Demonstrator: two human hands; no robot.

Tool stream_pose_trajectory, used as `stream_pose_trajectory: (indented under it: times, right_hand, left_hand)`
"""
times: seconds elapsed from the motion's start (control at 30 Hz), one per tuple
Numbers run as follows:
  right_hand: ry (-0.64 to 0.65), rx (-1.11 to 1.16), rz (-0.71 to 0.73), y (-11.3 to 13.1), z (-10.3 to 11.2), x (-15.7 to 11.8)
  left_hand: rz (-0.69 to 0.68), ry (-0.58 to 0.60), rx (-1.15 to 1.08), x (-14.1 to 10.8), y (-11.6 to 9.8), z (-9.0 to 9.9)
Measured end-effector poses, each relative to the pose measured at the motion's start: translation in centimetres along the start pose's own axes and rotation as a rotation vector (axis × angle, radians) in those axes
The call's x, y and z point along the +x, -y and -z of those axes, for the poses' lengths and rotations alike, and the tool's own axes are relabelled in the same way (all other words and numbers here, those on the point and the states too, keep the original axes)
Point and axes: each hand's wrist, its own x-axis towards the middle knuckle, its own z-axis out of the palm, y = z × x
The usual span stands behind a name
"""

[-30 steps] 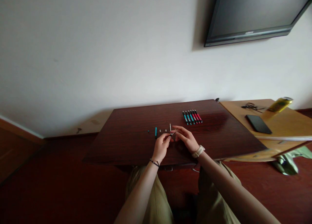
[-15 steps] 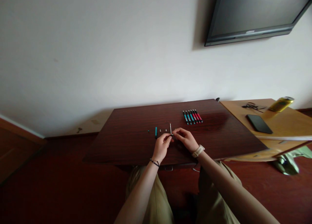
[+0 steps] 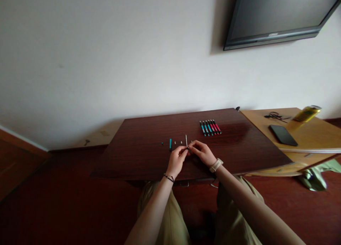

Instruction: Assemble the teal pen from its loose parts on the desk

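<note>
My left hand point(image 3: 176, 161) and my right hand point(image 3: 203, 153) meet over the dark wooden table point(image 3: 149, 159), fingertips pinched together on a small dark pen part point(image 3: 188, 148) that is mostly hidden. A thin white refill point(image 3: 186, 140) lies just beyond the fingertips. Left of it lie a teal pen piece point(image 3: 170, 144) and a few tiny loose bits point(image 3: 178, 142). A row of several teal and red pens point(image 3: 210, 127) lies farther back on the right.
A lighter wooden table point(image 3: 306, 138) at the right carries a black phone point(image 3: 283, 135), a yellow can point(image 3: 307, 114) and a dark cable point(image 3: 274, 116). A dark screen point(image 3: 277, 14) hangs on the white wall. Green cloth point(image 3: 317, 175) lies low at right.
My right hand's fingers have curled in and closed onto the small part at the left fingertips. Everything on the table stays where it was.
</note>
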Motion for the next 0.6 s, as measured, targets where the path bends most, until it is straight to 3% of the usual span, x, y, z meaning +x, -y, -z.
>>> stream_pose_trajectory:
  times: [0.37,0.5,0.6]
  right_hand:
    - [-0.067,-0.05,-0.017,-0.2,0.1,-0.1]
    - [-0.221,0.121,-0.085,-0.9,0.4,0.4]
    - [-0.348,0.226,-0.14,-1.7,1.4,1.3]
  left_hand:
    - [0.007,0.008,-0.006,-0.2,-0.5,0.0]
    - [0.029,0.008,-0.028,-0.3,-0.6,-0.2]
    - [-0.023,0.041,0.076,-0.6,-1.0,-0.4]
